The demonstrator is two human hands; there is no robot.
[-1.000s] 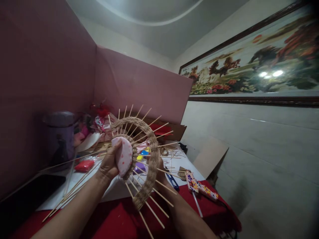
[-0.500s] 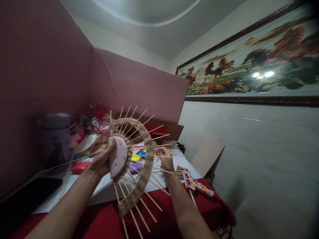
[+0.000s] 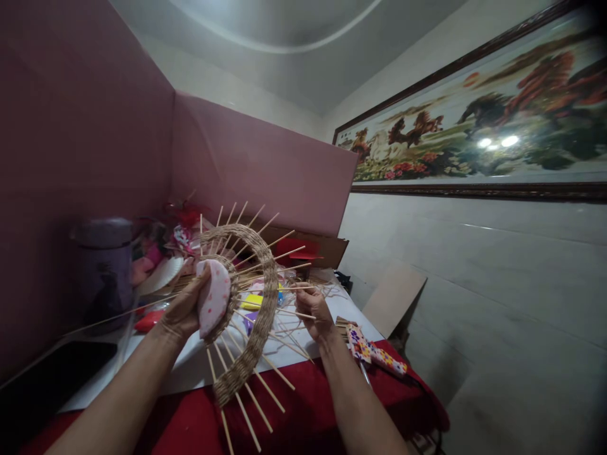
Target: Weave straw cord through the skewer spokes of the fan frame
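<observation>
My left hand [image 3: 183,314] grips a half-round woven piece by its pale pink half-disc [image 3: 215,300] with red spots, thumb on the front. Thin wooden sticks [image 3: 272,369] fan out from the disc. They pass through a narrow woven band around it and a wide arched cord band [image 3: 269,284], with bare stick between the two bands. The stick ends stick out past the outer band. Off the right side of the arch, my right hand [image 3: 313,311] has its fingers pinched together close to the stick ends. What lies between those fingertips is too small to make out.
Yellow [image 3: 252,301] and purple [image 3: 250,322] packets lie behind the woven piece on white paper. A flower-patterned tool [image 3: 360,344] rests at the right on red cloth [image 3: 165,420]. At left are a purple flask [image 3: 103,268], a red packet [image 3: 148,321] and a flat black slab [image 3: 71,373].
The woven piece and my left hand have shifted slightly left. My right hand stays almost in place, its fingers more curled, so the outer band is now farther from it.
</observation>
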